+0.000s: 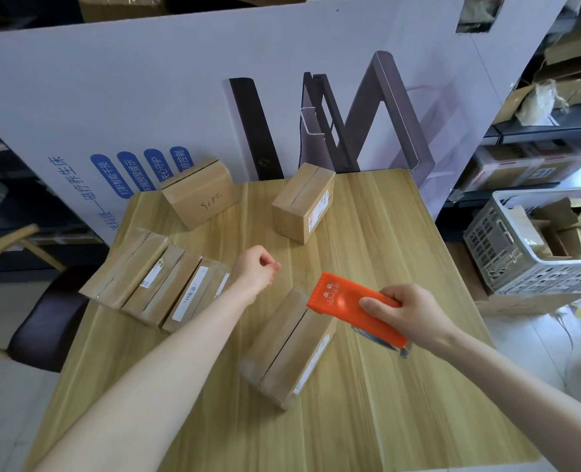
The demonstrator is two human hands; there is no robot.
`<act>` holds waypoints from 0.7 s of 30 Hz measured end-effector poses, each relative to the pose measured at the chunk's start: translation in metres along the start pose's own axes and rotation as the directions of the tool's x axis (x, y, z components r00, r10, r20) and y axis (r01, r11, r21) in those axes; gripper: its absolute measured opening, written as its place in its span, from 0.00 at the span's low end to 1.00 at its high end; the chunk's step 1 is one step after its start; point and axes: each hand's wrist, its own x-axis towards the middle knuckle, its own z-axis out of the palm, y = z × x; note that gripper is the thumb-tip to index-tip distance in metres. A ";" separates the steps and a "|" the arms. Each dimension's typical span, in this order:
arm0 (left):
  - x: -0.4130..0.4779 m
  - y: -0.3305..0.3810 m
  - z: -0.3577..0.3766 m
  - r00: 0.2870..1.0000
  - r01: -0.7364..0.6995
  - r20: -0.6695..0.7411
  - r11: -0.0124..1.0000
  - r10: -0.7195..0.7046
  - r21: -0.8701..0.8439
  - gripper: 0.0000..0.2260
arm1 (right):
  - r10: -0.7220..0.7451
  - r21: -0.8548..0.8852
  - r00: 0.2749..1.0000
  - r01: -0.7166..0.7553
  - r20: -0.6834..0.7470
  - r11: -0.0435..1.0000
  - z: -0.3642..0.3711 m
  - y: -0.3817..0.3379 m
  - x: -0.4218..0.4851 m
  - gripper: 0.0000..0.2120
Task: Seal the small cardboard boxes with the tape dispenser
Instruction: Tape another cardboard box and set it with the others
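Nearest you, the small box (291,345) lies on the wooden counter (384,403) with its centre seam running away from you and a strip of clear tape already folded over the near end. Your right hand (410,315) holds the orange tape dispenser (345,306), fingers (379,305) wrapped shut around its body, its front edge hovering over the box's far end. Your left hand (256,267) floats beyond the box, loosely curled and pinching nothing that shows.

To tape well, I'd judge you should bring that free hand down on the box so it cannot slide, keep the strip centred on the seam, and press firmly before tearing.

To the left sits a row of boxes (159,287) lying side by side. Two more boxes (199,195) (302,206) wait at the counter's far edge, their seams apparently untaped.
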 end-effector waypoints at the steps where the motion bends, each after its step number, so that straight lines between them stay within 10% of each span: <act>1: 0.002 -0.002 0.000 1.000 -0.008 -0.003 1.000 0.008 0.009 0.06 | 0.001 -0.005 1.000 -0.001 -0.001 1.000 -0.002 0.003 -0.001 0.20; 21: 0.020 -0.034 0.057 0.998 0.025 0.065 1.000 -0.024 -0.018 0.07 | 0.253 -0.422 0.960 -0.280 -0.121 0.862 0.009 0.046 0.020 0.20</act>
